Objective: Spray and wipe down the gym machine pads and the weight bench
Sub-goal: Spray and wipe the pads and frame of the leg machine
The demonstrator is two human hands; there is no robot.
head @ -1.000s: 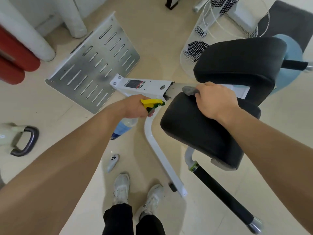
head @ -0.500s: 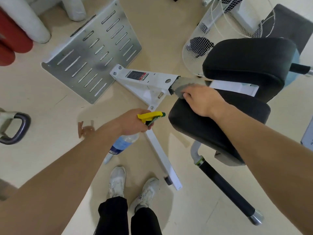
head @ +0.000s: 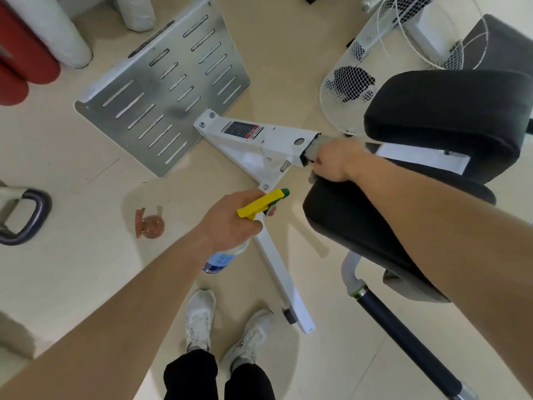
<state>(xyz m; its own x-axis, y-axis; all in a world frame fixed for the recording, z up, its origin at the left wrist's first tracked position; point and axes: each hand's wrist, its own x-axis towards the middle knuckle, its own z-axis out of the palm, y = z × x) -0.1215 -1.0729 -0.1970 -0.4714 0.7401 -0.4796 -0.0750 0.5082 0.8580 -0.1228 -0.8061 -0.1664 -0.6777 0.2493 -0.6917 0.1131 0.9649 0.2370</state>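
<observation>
Right hand (head: 334, 161) clutches a cloth (head: 313, 178) on the pad (head: 346, 223) edge beneath it; left hand (head: 230, 225) grips the sprayer (head: 259, 204), nozzle padward, ready to spray.

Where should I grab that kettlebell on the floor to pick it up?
Grab its dark loop handle, reaching from the right of the view. The kettlebell lies with that handle sticking out rightward, and the open loop lets fingers curl through.
</observation>
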